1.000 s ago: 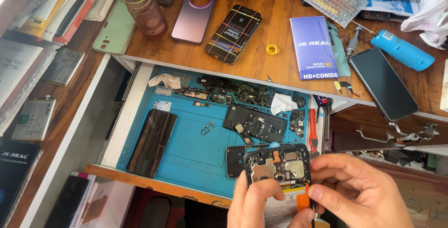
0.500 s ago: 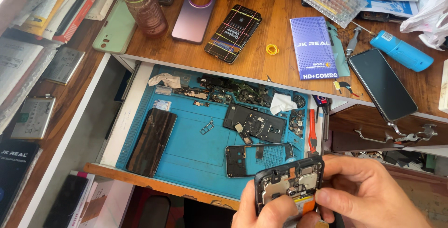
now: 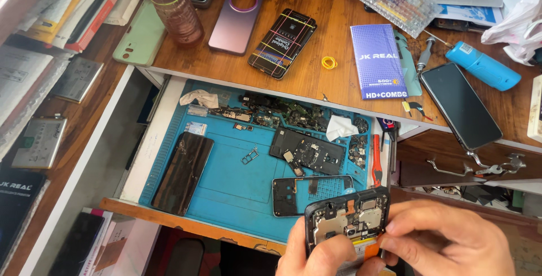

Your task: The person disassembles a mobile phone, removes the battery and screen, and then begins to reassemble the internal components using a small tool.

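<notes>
While both hands grip the opened phone (image 3: 348, 222) low over the blue mat (image 3: 237, 183) — left hand (image 3: 316, 256) beneath, right hand (image 3: 446, 245) beside — an empty phone frame (image 3: 311, 195) lies just behind.

Opened phone (image 3: 347, 225) in both hands, before mat (image 3: 237, 180), frame (image 3: 310, 194) on mat
</notes>
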